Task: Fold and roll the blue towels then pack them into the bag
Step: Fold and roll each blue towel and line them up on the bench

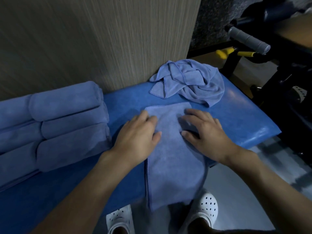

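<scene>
A blue towel (172,159), folded into a long strip, lies across the blue padded bench (241,119) and hangs over its near edge. My left hand (136,134) rests flat on the strip's left side. My right hand (204,130) rests on its right side with fingers spread and slightly bent. A crumpled pile of blue towels (189,80) sits at the bench's far end. Several rolled blue towels (67,125) are stacked on the left. No bag is in view.
A wood-grain wall panel (101,39) stands right behind the bench. Black exercise equipment with a grey foam handle (248,39) and yellow grips (222,53) is at the right. My white perforated shoes (206,206) stand on the grey floor below the bench edge.
</scene>
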